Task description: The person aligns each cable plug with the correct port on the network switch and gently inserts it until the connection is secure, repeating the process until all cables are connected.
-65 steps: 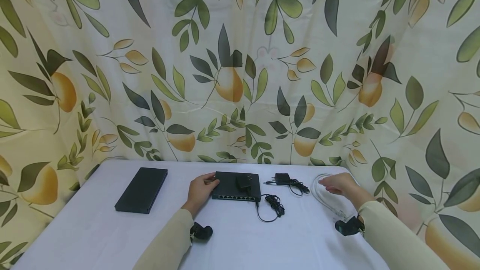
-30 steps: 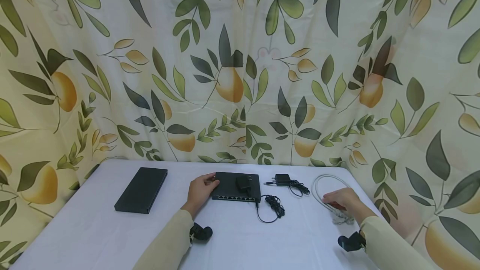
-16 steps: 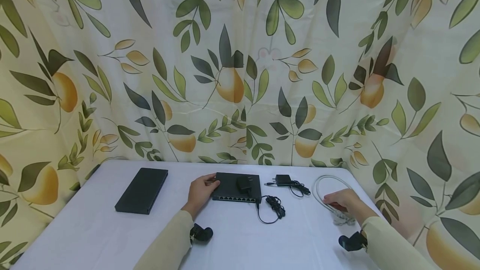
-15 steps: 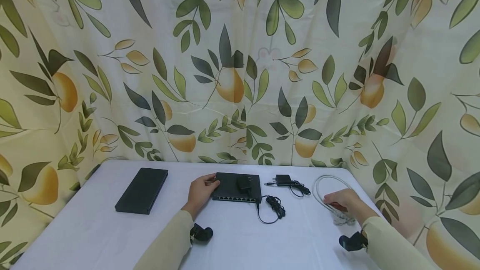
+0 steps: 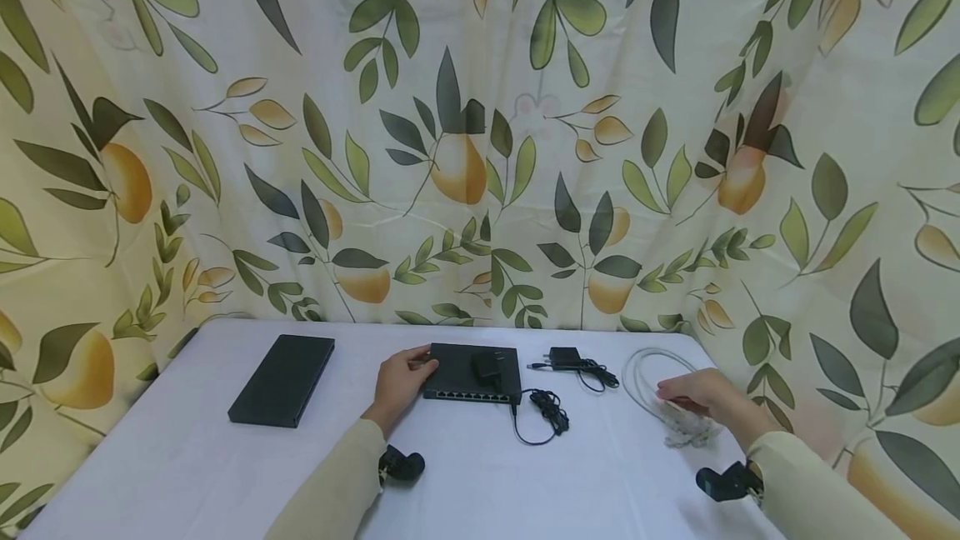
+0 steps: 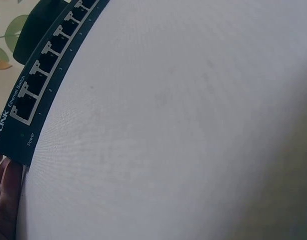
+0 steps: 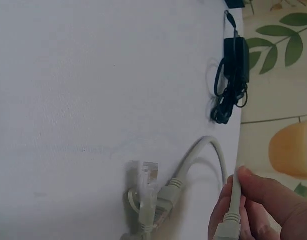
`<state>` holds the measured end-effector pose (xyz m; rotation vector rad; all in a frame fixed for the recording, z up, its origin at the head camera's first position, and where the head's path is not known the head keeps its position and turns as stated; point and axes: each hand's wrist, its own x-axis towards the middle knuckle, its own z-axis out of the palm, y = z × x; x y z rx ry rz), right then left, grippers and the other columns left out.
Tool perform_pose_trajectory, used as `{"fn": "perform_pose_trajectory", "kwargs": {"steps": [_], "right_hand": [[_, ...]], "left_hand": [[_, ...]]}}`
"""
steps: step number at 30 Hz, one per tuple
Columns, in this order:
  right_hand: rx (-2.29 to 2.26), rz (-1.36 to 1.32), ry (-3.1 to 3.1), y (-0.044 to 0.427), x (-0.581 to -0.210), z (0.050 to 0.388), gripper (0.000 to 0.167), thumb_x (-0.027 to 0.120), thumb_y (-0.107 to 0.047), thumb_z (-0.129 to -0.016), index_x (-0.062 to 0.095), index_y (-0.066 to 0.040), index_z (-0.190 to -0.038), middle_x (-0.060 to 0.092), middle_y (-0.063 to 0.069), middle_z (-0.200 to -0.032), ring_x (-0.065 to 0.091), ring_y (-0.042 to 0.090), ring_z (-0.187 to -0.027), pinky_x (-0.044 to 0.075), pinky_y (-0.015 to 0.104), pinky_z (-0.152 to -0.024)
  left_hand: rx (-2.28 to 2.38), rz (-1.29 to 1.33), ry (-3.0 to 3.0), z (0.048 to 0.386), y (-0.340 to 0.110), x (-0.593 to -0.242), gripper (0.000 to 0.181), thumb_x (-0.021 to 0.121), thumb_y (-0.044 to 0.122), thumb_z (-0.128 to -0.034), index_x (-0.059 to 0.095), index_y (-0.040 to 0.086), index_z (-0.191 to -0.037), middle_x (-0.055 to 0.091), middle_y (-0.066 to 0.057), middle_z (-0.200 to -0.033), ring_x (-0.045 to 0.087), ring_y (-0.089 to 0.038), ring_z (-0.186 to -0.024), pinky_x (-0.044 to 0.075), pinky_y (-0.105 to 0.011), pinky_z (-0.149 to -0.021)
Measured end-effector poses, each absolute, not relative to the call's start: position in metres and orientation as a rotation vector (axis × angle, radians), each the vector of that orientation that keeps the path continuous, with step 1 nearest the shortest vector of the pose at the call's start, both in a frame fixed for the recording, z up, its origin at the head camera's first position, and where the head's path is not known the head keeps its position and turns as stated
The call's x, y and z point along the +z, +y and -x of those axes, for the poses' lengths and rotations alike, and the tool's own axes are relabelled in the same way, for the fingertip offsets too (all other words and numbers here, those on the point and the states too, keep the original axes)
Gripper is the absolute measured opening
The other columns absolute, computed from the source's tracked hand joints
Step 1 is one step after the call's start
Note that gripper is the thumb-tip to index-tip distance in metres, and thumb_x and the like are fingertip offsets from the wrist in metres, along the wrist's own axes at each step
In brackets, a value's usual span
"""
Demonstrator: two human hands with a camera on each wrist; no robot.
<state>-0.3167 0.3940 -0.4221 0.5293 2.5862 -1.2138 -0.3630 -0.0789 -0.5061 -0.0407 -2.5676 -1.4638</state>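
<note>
In the head view, my left hand [image 5: 397, 386] grips the left edge of a black TP-LINK Ethernet switch [image 5: 452, 365], its thumb near the top corner. The left wrist view shows the row of ports on the switch [image 6: 37, 80], with fingers [image 6: 8, 200] at its end. A black power adapter [image 5: 487, 367] lies on top of it. At the table's right, my right hand [image 5: 716, 398] pinches a coiled grey Ethernet cable [image 5: 633, 382] between thumb and fingers. In the right wrist view, a clear plug [image 7: 149, 175] of the cable shows beside the hand.
A second flat black box [image 5: 283, 380] lies at the left of the white table [image 5: 525, 482]. Another power adapter [image 5: 564, 358] with a bundled cord sits between switch and cable. A bundled black cord [image 5: 551, 413] lies by the switch. A patterned curtain [image 5: 480, 148] hangs behind.
My right hand came down from above the coil, took hold of the Ethernet cable near its plugs, and has since shifted slightly right. The left hand and switch have stayed put.
</note>
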Motion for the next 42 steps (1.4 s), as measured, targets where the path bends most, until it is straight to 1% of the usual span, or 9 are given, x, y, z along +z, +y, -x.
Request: {"fn": "perform_pose_trajectory", "kwargs": {"steps": [8,14,17,21,27,35,39,42], "right_hand": [[-1.267,-0.385,2.578,0.387,-0.396,0.296,0.037,0.074,-0.018,-0.088,0.069,0.008,-0.113,0.075,0.013,-0.096,0.066,0.014,-0.08,0.054,0.025,-0.068],[-1.258,-0.33,2.588,0.375,-0.39,0.278,0.036,0.074,-0.017,-0.089,0.068,0.008,-0.113,0.075,0.014,-0.096,0.065,0.018,-0.079,0.053,0.027,-0.067],[-1.255,-0.297,2.595,0.37,-0.391,0.27,0.036,0.073,-0.016,-0.089,0.068,0.009,-0.113,0.075,0.014,-0.097,0.065,0.016,-0.08,0.054,0.028,-0.069],[-1.318,-0.276,2.568,0.364,-0.395,0.259,0.035,0.073,-0.012,-0.088,0.067,0.011,-0.113,0.075,0.013,-0.097,0.069,0.014,-0.082,0.056,0.026,-0.071],[-1.387,-0.248,2.542,0.355,-0.406,0.244,0.032,0.074,-0.008,-0.086,0.067,0.012,-0.11,0.075,0.011,-0.094,0.071,0.017,-0.084,0.057,0.024,-0.07],[-1.366,-0.256,2.573,0.334,-0.418,0.229,0.025,0.076,-0.006,-0.083,0.071,0.009,-0.102,0.075,0.008,-0.09,0.07,0.015,-0.078,0.057,0.027,-0.067],[-1.367,-0.278,2.568,0.327,-0.425,0.228,0.025,0.077,-0.006,-0.082,0.072,0.008,-0.102,0.075,0.008,-0.089,0.069,0.014,-0.078,0.056,0.027,-0.067],[-1.397,-0.226,2.546,0.324,-0.43,0.226,0.027,0.077,-0.006,-0.082,0.071,0.01,-0.102,0.075,0.008,-0.089,0.069,0.013,-0.077,0.056,0.026,-0.067]], "left_hand": [[-1.449,0.057,-2.567,0.364,-0.081,-0.506,0.039,0.07,0.026,-0.0916,0.067,0.013,-0.128,0.072,-0.006,-0.115,0.067,-0.021,-0.101,0.053,-0.042,-0.092],[-1.451,0.057,-2.572,0.365,-0.082,-0.508,0.039,0.07,0.027,-0.0918,0.066,0.013,-0.128,0.072,-0.005,-0.115,0.067,-0.021,-0.101,0.053,-0.042,-0.092],[-1.449,0.059,-2.572,0.365,-0.082,-0.508,0.039,0.07,0.027,-0.0918,0.067,0.013,-0.128,0.072,-0.005,-0.115,0.068,-0.021,-0.101,0.053,-0.042,-0.092],[-1.444,0.06,-2.572,0.365,-0.081,-0.508,0.039,0.07,0.026,-0.0917,0.067,0.013,-0.128,0.072,-0.005,-0.114,0.068,-0.021,-0.1,0.053,-0.043,-0.092],[-1.446,0.06,-2.568,0.366,-0.081,-0.509,0.038,0.071,0.026,-0.0915,0.067,0.013,-0.127,0.072,-0.005,-0.113,0.068,-0.021,-0.099,0.053,-0.042,-0.091],[-1.448,0.058,-2.567,0.363,-0.08,-0.509,0.039,0.071,0.025,-0.0916,0.067,0.012,-0.128,0.072,-0.006,-0.114,0.068,-0.021,-0.1,0.053,-0.042,-0.09],[-1.442,0.064,-2.565,0.363,-0.079,-0.509,0.038,0.071,0.025,-0.0915,0.067,0.011,-0.127,0.072,-0.006,-0.113,0.068,-0.021,-0.099,0.054,-0.041,-0.089],[-1.44,0.062,-2.565,0.363,-0.079,-0.509,0.038,0.071,0.025,-0.0914,0.067,0.011,-0.127,0.072,-0.006,-0.113,0.068,-0.021,-0.099,0.054,-0.041,-0.089]]}}
